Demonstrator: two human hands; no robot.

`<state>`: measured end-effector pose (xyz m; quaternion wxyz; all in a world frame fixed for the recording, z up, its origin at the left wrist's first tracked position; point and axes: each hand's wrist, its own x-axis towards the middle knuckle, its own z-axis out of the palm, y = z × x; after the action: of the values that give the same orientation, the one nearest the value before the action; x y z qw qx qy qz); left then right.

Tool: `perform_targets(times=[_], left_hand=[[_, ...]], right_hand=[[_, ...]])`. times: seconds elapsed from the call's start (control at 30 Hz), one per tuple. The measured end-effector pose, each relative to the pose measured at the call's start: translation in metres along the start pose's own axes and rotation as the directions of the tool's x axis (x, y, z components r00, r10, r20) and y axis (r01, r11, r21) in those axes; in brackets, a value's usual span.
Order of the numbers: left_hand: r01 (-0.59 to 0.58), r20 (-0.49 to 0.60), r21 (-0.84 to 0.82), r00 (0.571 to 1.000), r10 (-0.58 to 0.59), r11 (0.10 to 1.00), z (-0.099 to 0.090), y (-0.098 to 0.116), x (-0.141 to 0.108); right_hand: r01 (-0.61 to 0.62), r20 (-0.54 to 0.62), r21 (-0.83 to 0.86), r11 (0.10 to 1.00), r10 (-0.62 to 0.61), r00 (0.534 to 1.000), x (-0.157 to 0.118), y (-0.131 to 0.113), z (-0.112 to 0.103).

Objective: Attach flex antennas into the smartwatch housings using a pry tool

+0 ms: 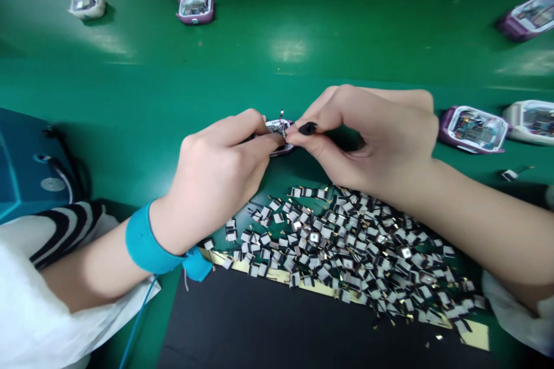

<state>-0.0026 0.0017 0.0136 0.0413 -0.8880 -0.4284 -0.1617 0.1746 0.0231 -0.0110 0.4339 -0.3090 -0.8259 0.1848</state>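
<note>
My left hand [212,179] grips a small purple-rimmed watch housing [277,138] on the green bench, and its fingers cover much of it. My right hand [367,138] comes in from the right, with a black-tipped finger and thumb pinched at the housing. A small part with a thin wire [282,127] stands up from the housing between my two hands. The exact hold on this part is hidden by my fingers. Below my hands lies a heap of small black-and-white components with gold leads [346,253]. A blue strap [147,242] circles my left wrist.
Several open watch housings [474,128] with exposed circuit boards stand along the green bench, some with small parts sticking up. A black mat [277,323] lies at the front, and a blue machine [30,167] stands at left. A blue cord runs downward from the strap.
</note>
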Motion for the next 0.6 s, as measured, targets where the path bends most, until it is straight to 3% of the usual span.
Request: perform_targets(times=[0.23, 0.33, 0.47, 0.53, 0.6], left_hand=[[-0.007, 0.001, -0.023, 1.0, 0.007, 1.0, 0.001, -0.002, 0.001], [0.01, 0.009, -0.083, 1.0, -0.009, 0.997, 0.0, -0.003, 0.0], [0.022, 0.027, -0.184, 0.999, -0.017, 0.983, -0.001, -0.004, 0.0], [0.027, 0.027, -0.216, 0.999, -0.021, 0.976, -0.002, -0.003, 0.0], [0.033, 0.02, -0.236, 0.999, -0.029, 0.971, -0.002, -0.003, 0.0]], right_hand=[[-0.015, -0.02, 0.038, 0.999, 0.016, 1.0, 0.003, 0.002, 0.003], [-0.113, -0.017, 0.109, 0.988, 0.116, 0.993, 0.007, 0.003, 0.002], [-0.267, -0.131, 0.394, 0.88, 0.341, 0.931, 0.011, 0.003, -0.001], [-0.256, -0.22, 0.528, 0.81, 0.421, 0.88, 0.012, 0.004, -0.002], [-0.239, -0.249, 0.584, 0.776, 0.451, 0.857, 0.012, 0.004, -0.003]])
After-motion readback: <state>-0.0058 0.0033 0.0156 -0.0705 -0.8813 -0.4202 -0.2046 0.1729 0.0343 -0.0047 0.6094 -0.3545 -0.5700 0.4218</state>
